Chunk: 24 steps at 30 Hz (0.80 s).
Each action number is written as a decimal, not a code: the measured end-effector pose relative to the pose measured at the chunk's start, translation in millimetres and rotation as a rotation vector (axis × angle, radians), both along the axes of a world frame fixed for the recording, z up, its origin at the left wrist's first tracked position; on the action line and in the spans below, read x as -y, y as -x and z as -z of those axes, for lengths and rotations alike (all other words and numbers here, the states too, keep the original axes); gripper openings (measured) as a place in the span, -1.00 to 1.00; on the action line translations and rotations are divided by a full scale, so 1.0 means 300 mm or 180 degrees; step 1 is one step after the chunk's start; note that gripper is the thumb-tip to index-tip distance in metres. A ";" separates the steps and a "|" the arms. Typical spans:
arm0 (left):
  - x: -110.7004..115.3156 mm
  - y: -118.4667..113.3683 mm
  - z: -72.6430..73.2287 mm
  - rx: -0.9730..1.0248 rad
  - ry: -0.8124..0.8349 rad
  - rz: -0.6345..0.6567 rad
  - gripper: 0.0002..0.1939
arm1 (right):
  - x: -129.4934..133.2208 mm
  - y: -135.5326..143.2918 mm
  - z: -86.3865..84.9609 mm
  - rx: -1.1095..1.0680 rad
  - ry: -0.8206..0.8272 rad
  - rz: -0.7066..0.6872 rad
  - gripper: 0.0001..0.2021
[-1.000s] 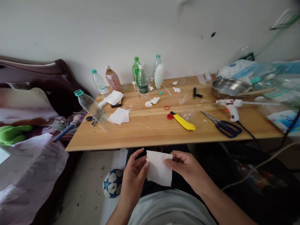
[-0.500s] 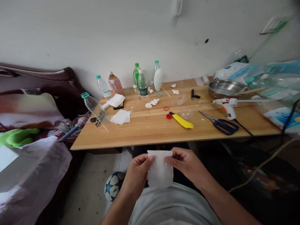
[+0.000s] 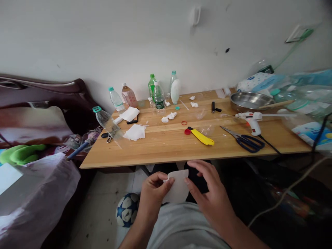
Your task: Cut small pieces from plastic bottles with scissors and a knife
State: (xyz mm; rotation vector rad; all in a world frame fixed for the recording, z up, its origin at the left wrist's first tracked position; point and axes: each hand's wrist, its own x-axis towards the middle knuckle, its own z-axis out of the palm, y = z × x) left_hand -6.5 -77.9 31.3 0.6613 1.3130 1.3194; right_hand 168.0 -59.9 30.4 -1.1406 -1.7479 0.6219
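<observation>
A white tissue (image 3: pixel 178 188) hangs over my lap, just in front of the table's near edge. My left hand (image 3: pixel 155 188) pinches its upper left corner between thumb and fingers, and the sheet curls there. At the tissue's right edge is my right hand (image 3: pixel 207 183), with thumb and fingers spread apart; the thumb tip lies against or very near the paper. On the wooden table (image 3: pixel 155 152) beyond are a yellow utility knife (image 3: pixel 203 137), dark-handled scissors (image 3: pixel 245 140) and a white glue gun (image 3: pixel 251 121).
Several bottles, including a labelled clear one (image 3: pixel 159 98), stand toward the wall. A cut bottle (image 3: pixel 107 122) leans at the left by more tissue (image 3: pixel 135 132). A metal pan (image 3: pixel 250 100) sits at the right. A ball (image 3: pixel 127 210) lies on the floor; a cable (image 3: pixel 285 190) crosses the right side.
My right hand has opened from its pinch on the tissue's right side, its fingers now spread. The tissue's upper left corner has curled in my left hand. The camera view has shifted slightly.
</observation>
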 end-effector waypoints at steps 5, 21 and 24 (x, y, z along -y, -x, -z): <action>0.009 -0.013 0.002 -0.0287 -0.0098 0.0027 -0.66 | 0.004 -0.017 0.021 -0.0138 0.0298 0.0036 -0.63; 0.044 -0.010 0.019 -0.3196 -0.2065 0.0211 -0.82 | 0.034 0.034 0.000 -0.0969 0.1570 -0.0849 -0.78; 0.044 0.004 0.034 -0.3427 -0.2330 0.0245 -0.77 | 0.017 0.031 -0.011 -0.1427 0.2290 -0.1114 -0.72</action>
